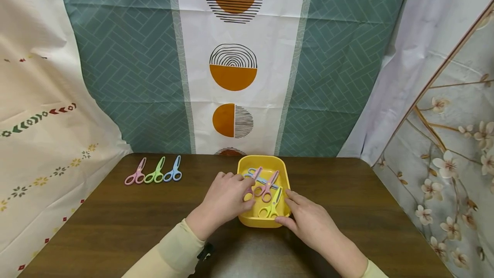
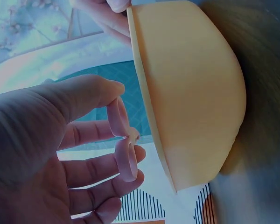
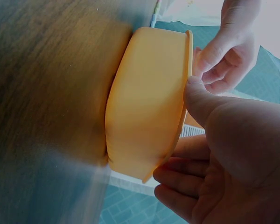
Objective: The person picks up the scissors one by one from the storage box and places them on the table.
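I pinch looped pink plastic scissors (image 2: 123, 162) with the left hand (image 1: 225, 197); the right hand (image 1: 311, 221), fingers relaxed, touches the yellow rounded plastic tub (image 1: 259, 223), presumably steadying it.

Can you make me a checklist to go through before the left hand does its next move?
1. Left hand has a good hold on its pink scissors: ok, it grips them by the handles.
2. Right hand is on the yellow bin: ok, it touches the rim.
3. Yellow bin sits upright on the table: ok.
4. Nothing crowds the held pair: not ok, another pink pair lies close beside it in the bin.
5. Held pair isn't touching the blue scissors in the bin: cannot tell, the views don't settle it.
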Action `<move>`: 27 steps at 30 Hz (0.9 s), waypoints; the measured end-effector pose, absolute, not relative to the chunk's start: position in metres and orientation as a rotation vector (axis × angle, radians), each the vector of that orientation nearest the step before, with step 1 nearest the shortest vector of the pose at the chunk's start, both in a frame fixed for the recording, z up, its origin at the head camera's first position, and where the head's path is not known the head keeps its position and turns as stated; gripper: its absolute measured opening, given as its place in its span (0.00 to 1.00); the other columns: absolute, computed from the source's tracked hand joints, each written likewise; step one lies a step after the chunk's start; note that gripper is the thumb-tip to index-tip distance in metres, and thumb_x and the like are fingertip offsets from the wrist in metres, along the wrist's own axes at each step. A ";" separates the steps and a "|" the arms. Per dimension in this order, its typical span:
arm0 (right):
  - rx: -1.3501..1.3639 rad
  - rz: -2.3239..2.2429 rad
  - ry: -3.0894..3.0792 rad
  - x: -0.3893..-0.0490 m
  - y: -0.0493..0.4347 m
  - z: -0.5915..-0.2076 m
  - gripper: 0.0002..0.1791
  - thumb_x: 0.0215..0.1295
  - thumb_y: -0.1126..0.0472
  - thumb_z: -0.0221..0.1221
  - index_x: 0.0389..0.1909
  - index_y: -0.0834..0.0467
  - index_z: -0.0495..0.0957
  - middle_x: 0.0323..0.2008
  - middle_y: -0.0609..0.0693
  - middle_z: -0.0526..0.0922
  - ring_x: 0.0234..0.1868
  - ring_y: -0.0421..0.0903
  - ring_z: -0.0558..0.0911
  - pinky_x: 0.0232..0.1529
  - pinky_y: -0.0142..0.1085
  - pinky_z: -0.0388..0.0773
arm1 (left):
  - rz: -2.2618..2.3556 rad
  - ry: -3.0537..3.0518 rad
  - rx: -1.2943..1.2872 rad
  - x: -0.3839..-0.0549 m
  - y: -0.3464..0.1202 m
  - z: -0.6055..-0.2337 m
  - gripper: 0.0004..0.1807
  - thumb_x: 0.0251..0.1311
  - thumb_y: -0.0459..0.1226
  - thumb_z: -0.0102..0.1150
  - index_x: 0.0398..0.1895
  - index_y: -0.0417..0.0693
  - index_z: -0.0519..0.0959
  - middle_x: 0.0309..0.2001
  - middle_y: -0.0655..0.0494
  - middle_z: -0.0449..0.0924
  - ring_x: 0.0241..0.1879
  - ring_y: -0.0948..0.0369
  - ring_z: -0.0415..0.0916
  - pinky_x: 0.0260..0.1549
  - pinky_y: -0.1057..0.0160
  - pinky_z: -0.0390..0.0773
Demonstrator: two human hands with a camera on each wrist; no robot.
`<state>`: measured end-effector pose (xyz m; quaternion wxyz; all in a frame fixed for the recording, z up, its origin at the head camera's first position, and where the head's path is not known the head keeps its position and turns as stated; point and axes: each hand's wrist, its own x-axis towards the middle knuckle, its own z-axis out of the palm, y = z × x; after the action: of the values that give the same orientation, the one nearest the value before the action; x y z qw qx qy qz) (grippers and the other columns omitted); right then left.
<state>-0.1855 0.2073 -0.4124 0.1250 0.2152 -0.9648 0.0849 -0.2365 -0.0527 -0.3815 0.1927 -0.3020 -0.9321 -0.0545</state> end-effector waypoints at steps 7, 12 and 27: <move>0.626 0.250 -2.815 -0.185 0.208 -0.412 0.41 0.72 0.37 0.70 0.68 0.67 0.83 0.73 0.61 0.79 0.70 0.58 0.82 0.64 0.55 0.82 | -0.162 -2.644 -0.805 -0.235 -0.060 -0.379 0.16 0.63 0.52 0.79 0.47 0.57 0.88 0.33 0.61 0.83 0.37 0.55 0.79 0.43 0.51 0.75; 0.628 0.251 -2.819 -0.185 0.208 -0.412 0.41 0.72 0.37 0.70 0.68 0.68 0.82 0.73 0.61 0.79 0.70 0.58 0.82 0.64 0.55 0.82 | -0.155 -2.635 -0.776 -0.234 -0.064 -0.380 0.18 0.62 0.53 0.80 0.47 0.56 0.89 0.32 0.61 0.82 0.36 0.55 0.78 0.42 0.51 0.75; 0.636 0.244 -2.806 -0.185 0.208 -0.413 0.41 0.72 0.37 0.70 0.68 0.68 0.82 0.73 0.61 0.79 0.71 0.58 0.82 0.64 0.55 0.82 | -0.174 -2.493 -0.736 -0.234 -0.087 -0.385 0.13 0.59 0.46 0.82 0.39 0.54 0.86 0.28 0.60 0.79 0.30 0.52 0.77 0.35 0.52 0.72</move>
<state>-0.1852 0.2077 -0.4129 0.1267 0.2184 -0.9639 0.0840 -0.2337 -0.0871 -0.3847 0.2651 -0.2724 -0.9227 -0.0644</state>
